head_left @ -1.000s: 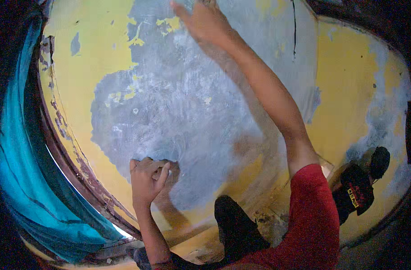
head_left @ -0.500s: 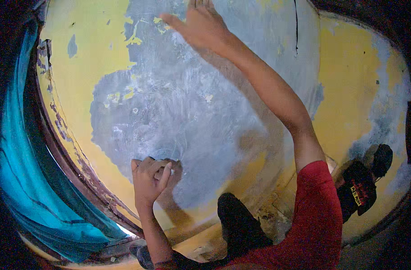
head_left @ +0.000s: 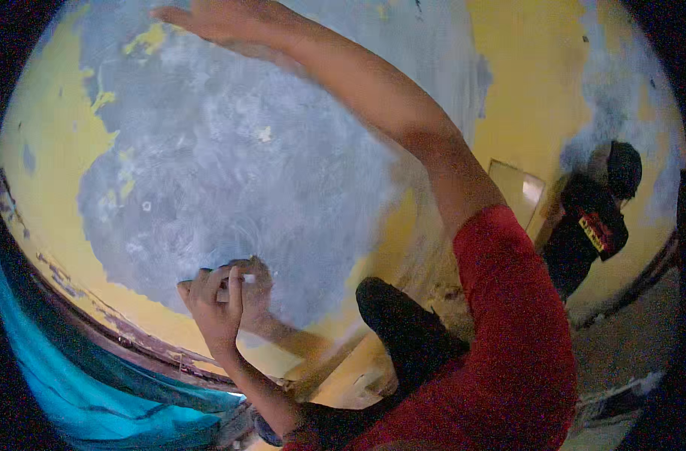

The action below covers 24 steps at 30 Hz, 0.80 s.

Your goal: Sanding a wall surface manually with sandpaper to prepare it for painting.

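Observation:
A wall with peeling yellow paint and a large bare grey patch (head_left: pixel 207 165) fills the view in front of me. My left hand (head_left: pixel 216 304) is at the lower part of this patch, its fingers curled in toward the thumb. Whatever the fingers hold, if anything, is hidden behind them. Its shadow falls on the wall just to the right. Up at the top edge, my right hand (head_left: pixel 226 21) reaches across the grey patch with the thumb stretched out. The upper edge cuts off part of its fingers, and I see nothing held in it.
A blue-green cloth (head_left: pixel 95 413) hangs at the lower left beside a worn dark frame edge. My dark-clothed knee (head_left: pixel 399 323) is bent close to the wall. At the right, another person (head_left: pixel 583 233) in dark clothes and a cap is near the wall. A pale rectangular panel (head_left: pixel 517 188) stands behind my arm.
The view has turned, so the wall and the other person sit differently in it. My right hand has shifted left across the upper wall. My left hand stays curled at the lower grey patch.

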Each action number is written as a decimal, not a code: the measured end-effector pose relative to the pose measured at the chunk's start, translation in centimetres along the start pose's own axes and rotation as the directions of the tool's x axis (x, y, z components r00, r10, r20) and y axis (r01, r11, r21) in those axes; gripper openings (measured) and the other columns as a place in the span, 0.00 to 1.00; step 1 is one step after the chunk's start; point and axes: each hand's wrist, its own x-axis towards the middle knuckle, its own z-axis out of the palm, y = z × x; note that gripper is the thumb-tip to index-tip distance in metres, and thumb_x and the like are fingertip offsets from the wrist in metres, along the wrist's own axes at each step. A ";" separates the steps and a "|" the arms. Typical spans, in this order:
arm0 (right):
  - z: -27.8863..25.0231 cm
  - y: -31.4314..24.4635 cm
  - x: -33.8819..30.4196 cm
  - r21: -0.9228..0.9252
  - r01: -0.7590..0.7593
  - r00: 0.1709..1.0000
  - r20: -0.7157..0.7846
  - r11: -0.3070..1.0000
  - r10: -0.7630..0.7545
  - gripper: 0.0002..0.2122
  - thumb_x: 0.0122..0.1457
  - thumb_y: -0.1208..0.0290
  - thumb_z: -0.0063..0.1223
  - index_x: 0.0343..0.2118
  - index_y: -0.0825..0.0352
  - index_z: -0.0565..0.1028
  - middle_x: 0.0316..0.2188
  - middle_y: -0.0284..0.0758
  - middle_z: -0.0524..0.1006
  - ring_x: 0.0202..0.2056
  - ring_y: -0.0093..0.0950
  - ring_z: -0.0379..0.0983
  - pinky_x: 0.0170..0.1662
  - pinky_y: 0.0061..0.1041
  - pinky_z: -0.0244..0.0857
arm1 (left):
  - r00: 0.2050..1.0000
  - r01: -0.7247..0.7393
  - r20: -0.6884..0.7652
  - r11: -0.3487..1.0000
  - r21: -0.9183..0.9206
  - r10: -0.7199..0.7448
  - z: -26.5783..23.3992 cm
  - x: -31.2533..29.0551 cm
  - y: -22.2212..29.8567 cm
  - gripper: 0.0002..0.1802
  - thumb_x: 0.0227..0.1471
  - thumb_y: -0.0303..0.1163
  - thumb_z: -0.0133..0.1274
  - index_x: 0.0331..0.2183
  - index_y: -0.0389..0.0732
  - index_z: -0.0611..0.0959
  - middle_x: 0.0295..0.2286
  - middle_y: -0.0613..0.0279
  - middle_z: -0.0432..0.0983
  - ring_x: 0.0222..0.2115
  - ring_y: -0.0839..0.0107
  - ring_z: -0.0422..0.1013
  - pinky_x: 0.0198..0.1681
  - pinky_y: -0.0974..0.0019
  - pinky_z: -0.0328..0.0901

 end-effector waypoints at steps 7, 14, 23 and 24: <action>1.3 0.5 -0.6 -0.141 0.055 0.984 -0.161 0.988 -0.078 0.44 0.72 0.44 0.38 0.64 0.93 0.51 0.67 0.73 0.50 0.69 0.63 0.48 0.72 0.50 0.45 | 1.000 0.000 0.023 0.999 0.035 -0.001 -0.4 -0.1 0.4 0.07 0.57 0.33 0.61 0.27 0.44 0.85 0.22 0.66 0.76 0.25 0.66 0.68 0.40 0.60 0.54; 0.9 2.3 -2.0 -0.086 -0.079 0.984 -0.167 0.993 0.064 0.41 0.72 0.46 0.40 0.66 0.89 0.51 0.67 0.69 0.53 0.69 0.60 0.50 0.72 0.47 0.46 | 0.999 0.038 -0.027 0.999 0.016 -0.037 -0.7 0.1 0.9 0.07 0.55 0.34 0.62 0.27 0.44 0.85 0.21 0.66 0.75 0.25 0.67 0.68 0.41 0.59 0.54; -0.4 3.7 -4.2 -0.075 -0.198 0.979 -0.066 0.977 0.193 0.41 0.73 0.48 0.40 0.67 0.89 0.49 0.69 0.69 0.48 0.71 0.60 0.44 0.74 0.45 0.43 | 0.999 0.012 -0.032 1.000 0.027 -0.011 -0.4 0.2 0.7 0.06 0.53 0.35 0.64 0.28 0.45 0.86 0.20 0.65 0.73 0.25 0.65 0.68 0.40 0.58 0.54; -0.3 3.1 -4.1 -0.070 -0.186 0.981 -0.066 0.980 0.182 0.41 0.73 0.48 0.40 0.67 0.89 0.49 0.69 0.69 0.48 0.71 0.60 0.44 0.74 0.45 0.43 | 0.999 0.003 -0.040 0.998 0.056 -0.001 -0.5 0.2 0.5 0.05 0.53 0.35 0.64 0.28 0.45 0.86 0.20 0.65 0.73 0.25 0.65 0.69 0.39 0.58 0.54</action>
